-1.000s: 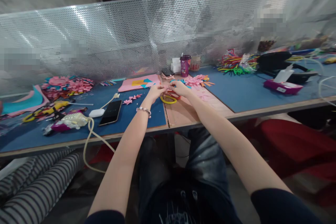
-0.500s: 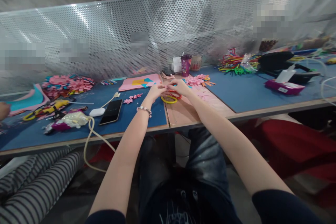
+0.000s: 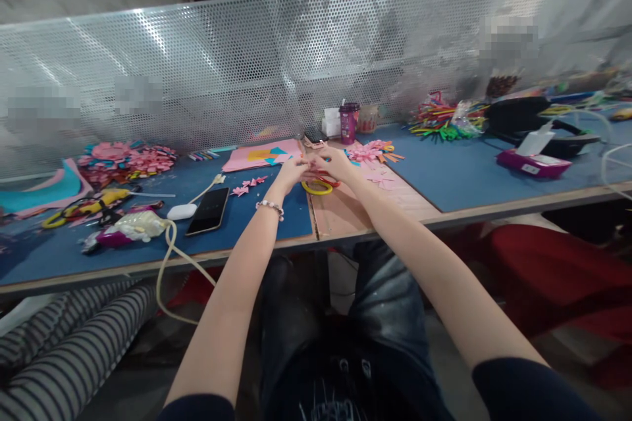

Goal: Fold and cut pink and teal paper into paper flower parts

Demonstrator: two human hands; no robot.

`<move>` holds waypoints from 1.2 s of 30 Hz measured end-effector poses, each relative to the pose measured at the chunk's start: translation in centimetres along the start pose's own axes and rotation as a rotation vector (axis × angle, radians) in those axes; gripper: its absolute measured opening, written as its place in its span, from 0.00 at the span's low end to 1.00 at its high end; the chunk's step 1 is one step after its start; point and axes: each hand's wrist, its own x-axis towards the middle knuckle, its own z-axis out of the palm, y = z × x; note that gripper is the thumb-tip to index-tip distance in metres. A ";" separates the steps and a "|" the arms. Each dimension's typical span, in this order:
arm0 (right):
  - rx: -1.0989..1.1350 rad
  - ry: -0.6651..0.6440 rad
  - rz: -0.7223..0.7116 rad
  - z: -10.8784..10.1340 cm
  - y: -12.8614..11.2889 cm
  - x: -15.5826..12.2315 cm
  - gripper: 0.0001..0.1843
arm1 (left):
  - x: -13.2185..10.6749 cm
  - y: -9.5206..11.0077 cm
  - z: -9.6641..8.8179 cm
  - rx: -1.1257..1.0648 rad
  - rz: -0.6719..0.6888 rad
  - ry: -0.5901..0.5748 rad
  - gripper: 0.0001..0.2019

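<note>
My left hand (image 3: 291,172) and my right hand (image 3: 334,162) meet above the middle of the table, fingertips pinched together on a small pink paper piece (image 3: 310,165) held between them. A bead bracelet sits on my left wrist. Just under my hands lie scissors with a yellow and a red handle loop (image 3: 317,187). Small folded pink paper bows (image 3: 249,185) lie on the blue mat to the left of my hands.
A black phone (image 3: 209,210), a white charger with cable and a glue gun (image 3: 129,229) lie left. Pink paper sheets (image 3: 261,155), paper flowers (image 3: 369,152), a purple cup (image 3: 348,122) and a perforated metal screen stand behind. A person's striped legs (image 3: 64,348) are at lower left.
My hands have stayed in the same spot, only the fingers shifting slightly on the pink piece. A hand that showed at the far left edge is gone from view.
</note>
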 end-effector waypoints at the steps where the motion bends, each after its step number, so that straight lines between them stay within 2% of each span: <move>1: 0.089 0.006 0.063 -0.1 0.0 0.0 0.17 | 0.0 0.0 0.0 -0.012 0.008 -0.017 0.06; 6: 0.569 0.007 0.375 -0.5 0.5 -0.2 0.17 | -0.5 0.7 0.0 -0.016 0.043 -0.079 0.09; 10: 0.810 -0.055 0.453 -0.5 0.5 -0.6 0.13 | -0.9 1.1 0.1 -0.018 0.065 -0.088 0.09; 14: 0.928 -0.117 0.469 -0.7 0.2 -0.8 0.13 | -1.1 1.3 0.1 -0.016 0.078 -0.104 0.09; 20: 0.876 -0.109 0.513 -1.0 -0.2 -0.8 0.13 | -1.0 1.4 0.1 0.011 0.048 -0.077 0.10; 29: 0.594 -0.065 0.387 0.0 1.0 -0.5 0.17 | -0.7 1.2 0.3 -0.044 0.039 -0.064 0.06; 36: 0.398 -0.013 0.282 0.4 1.6 -0.3 0.18 | -0.5 1.0 0.1 -0.032 0.033 -0.073 0.07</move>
